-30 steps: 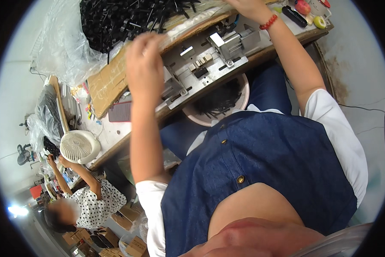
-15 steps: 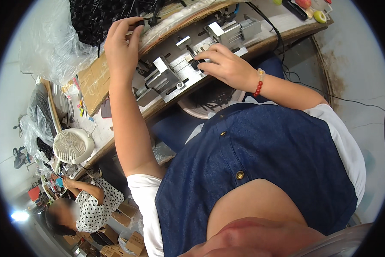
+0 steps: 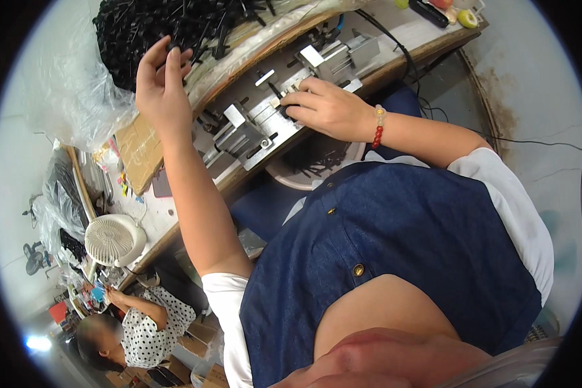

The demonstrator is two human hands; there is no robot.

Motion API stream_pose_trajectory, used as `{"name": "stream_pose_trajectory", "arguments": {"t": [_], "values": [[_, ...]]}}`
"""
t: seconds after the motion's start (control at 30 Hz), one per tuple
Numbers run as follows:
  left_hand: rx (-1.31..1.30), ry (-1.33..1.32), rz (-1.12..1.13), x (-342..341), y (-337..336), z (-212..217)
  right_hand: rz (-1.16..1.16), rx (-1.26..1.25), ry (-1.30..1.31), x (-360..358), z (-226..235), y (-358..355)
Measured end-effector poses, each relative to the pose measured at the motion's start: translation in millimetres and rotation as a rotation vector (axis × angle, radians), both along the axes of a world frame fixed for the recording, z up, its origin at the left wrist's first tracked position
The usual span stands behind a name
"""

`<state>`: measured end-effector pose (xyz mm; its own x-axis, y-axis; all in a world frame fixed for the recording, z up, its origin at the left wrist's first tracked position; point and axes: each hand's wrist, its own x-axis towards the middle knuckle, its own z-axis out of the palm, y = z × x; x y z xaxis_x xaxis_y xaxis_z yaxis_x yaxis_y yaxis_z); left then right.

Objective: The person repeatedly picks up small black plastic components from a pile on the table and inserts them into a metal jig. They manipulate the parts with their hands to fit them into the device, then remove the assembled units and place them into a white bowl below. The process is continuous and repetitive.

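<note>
My left hand [image 3: 164,87] is raised at the edge of a heap of small black stemmed plastic parts [image 3: 132,35]. Its thumb and fingers are apart, and I see nothing between them. My right hand [image 3: 333,111] reaches over a metal clamping fixture [image 3: 265,115] on the bench. Its fingers close on a slim black plastic part [image 3: 275,90] at the middle of the fixture. The part's lower end is hidden by the fingertips. A silver block [image 3: 239,116] stands on the fixture's left side, and another [image 3: 313,57] on its right.
Cardboard and clear plastic edge the heap. Below the bench a pink basket [image 3: 289,178] holds black parts. A white fan [image 3: 115,239] stands to the left, near another person in a dotted top [image 3: 152,333]. Fruit [image 3: 467,19] and dark cables [image 3: 394,39] are at the right.
My left hand has moved left, away from the heap's right edge and nearer its middle. My right hand stays at the fixture, its fingers slightly more curled. The whole view has shifted a little.
</note>
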<state>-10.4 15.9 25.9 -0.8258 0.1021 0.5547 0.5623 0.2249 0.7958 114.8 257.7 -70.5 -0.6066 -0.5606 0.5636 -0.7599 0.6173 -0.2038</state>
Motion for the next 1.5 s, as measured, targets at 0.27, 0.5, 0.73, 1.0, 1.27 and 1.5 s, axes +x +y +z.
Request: {"name": "stream_pose_trajectory", "arguments": {"t": [0.27, 0.5, 0.73, 1.0, 1.27, 1.5], "values": [[0.02, -0.106, -0.083, 111.2, 15.4, -39.3, -0.256, -0.164, 0.265, -100.2, 70.8, 42.0], [-0.226, -0.073, -0.111, 149.5, 40.8, -79.2, -0.6, 0.304, 0.193, -195.5, 75.8, 37.6], [-0.388, -0.024, 0.021, 143.8, 47.2, -97.2, -0.541, 0.169, -0.126, -194.0, 87.9, 82.9], [-0.449, 0.053, 0.066, 135.5, 55.7, -111.1, -0.604, -0.156, -0.154, -172.0, 111.3, 93.3], [-0.509, 0.089, 0.093, 136.2, 58.4, -108.5, -0.123, -0.881, -0.564, -100.4, 111.1, 59.0], [-0.521, -0.075, 0.06, 139.6, 57.5, -97.3, 0.134, -0.959, -0.587, -31.3, 70.2, 20.9]]}}
